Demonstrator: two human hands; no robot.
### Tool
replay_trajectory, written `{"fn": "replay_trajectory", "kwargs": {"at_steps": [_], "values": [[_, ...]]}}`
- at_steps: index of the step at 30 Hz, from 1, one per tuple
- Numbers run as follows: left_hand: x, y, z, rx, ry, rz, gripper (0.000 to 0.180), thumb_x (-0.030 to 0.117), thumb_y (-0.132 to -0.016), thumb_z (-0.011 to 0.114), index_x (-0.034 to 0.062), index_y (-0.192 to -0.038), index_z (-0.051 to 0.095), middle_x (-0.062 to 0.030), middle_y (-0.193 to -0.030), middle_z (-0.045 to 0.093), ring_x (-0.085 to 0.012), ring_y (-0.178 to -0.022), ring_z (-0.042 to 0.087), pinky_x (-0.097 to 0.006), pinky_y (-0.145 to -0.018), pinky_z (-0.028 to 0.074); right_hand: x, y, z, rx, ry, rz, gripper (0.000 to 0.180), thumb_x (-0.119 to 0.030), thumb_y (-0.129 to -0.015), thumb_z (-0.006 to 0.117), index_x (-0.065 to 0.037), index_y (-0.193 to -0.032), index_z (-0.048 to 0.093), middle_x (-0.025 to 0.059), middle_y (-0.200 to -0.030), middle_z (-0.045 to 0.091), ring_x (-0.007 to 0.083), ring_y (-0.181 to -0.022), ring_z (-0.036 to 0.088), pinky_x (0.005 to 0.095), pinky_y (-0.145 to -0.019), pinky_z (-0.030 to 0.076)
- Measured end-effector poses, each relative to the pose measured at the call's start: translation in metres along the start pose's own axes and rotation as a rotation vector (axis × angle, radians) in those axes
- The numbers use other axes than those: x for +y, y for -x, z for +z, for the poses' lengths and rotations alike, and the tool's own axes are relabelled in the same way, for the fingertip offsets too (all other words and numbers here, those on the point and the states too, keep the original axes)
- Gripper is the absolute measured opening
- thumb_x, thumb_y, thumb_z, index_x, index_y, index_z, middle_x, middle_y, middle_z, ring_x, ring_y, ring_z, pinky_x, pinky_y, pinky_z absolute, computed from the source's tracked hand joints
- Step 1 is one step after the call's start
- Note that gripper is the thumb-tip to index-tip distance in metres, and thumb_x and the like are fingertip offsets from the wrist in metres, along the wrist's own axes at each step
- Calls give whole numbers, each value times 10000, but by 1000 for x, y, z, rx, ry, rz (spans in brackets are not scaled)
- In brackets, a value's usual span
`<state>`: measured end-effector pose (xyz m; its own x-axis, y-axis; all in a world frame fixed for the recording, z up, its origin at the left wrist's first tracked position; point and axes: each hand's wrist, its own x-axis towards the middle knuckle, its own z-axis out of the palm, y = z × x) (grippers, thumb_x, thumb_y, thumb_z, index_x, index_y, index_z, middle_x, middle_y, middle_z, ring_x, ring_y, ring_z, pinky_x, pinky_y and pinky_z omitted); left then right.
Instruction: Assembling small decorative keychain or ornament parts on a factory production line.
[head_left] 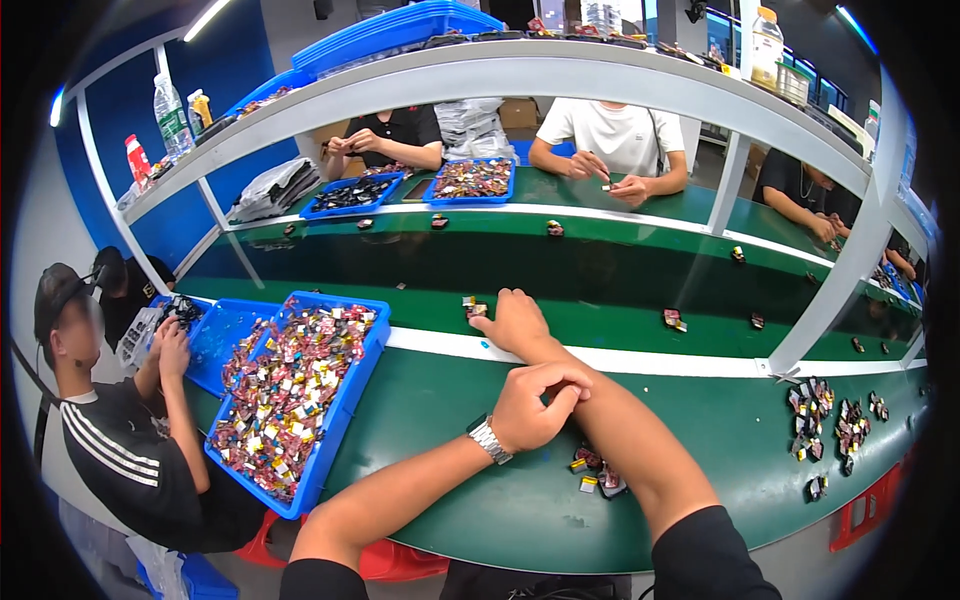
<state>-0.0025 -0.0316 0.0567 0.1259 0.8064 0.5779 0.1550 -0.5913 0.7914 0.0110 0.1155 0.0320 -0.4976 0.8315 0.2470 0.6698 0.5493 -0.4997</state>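
At the far edge of the green worktop (450, 400), the right hand (515, 322) reaches out with fingers curled down over a small dark part (474, 307) lying on the conveyor belt (600, 285); whether the fingers actually pinch it cannot be told. The left hand (530, 405) lies across the right forearm, its fingers loosely wrapped on the arm and holding nothing, a metal wristwatch (488, 438) on its wrist. Just below the crossed arms a few small parts (597, 478) lie on the worktop. To the left stands a blue tray (335, 425) full of mixed coloured pieces. Further right, more small pieces (825, 420) are scattered in clusters. A person in a dark striped sleeve (110, 440) works beside the tray.
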Motion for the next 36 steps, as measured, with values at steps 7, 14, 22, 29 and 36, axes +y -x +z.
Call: {"fn": "replay_trajectory", "kwargs": {"at_steps": [7,14,22,29,36], "values": [[-27,17,-41,217,17,-239,146,-24,-905,523,-8,-978,649,-83,-898,700,-92,-706,621,-222,-628,507,0,-23,35,143,103,102,456,-261,-769,755,53,-1063,602,223,-1053,628,358,-1023,605,426,-905,500],[-52,2,-82,440,-43,-563,247,250,-999,500,65,-1142,581,-42,-1030,627,-86,-820,564,-233,-620,459,19,35,-50,-59,-446,-298,517,-105,-724,754,-13,-1208,596,134,-1088,676,217,-990,659,338,-837,536],[-59,-22,-63,-251,596,-709,327,209,-1019,500,29,-1288,542,-57,-1115,631,-123,-917,621,-279,-756,534,39,113,-109,-62,-266,-485,574,-119,-739,778,-70,-1262,546,130,-1243,581,322,-1159,545,405,-1009,447],[-70,-30,-40,-104,616,-738,411,42,-980,478,22,-1389,445,-128,-1179,612,-205,-1022,652,-342,-888,572,93,167,-91,-202,-435,-70,297,-233,-921,634,-57,-1160,645,102,-1062,631,202,-932,618,334,-836,503],[-74,-22,-31,-13,676,-679,378,-3,-966,482,52,-1336,432,-159,-1266,568,-241,-1109,620,-424,-954,545,68,134,-98,205,-248,-268,240,-66,-822,698,-25,-1051,638,125,-1015,618,281,-945,608,377,-801,499]]}}
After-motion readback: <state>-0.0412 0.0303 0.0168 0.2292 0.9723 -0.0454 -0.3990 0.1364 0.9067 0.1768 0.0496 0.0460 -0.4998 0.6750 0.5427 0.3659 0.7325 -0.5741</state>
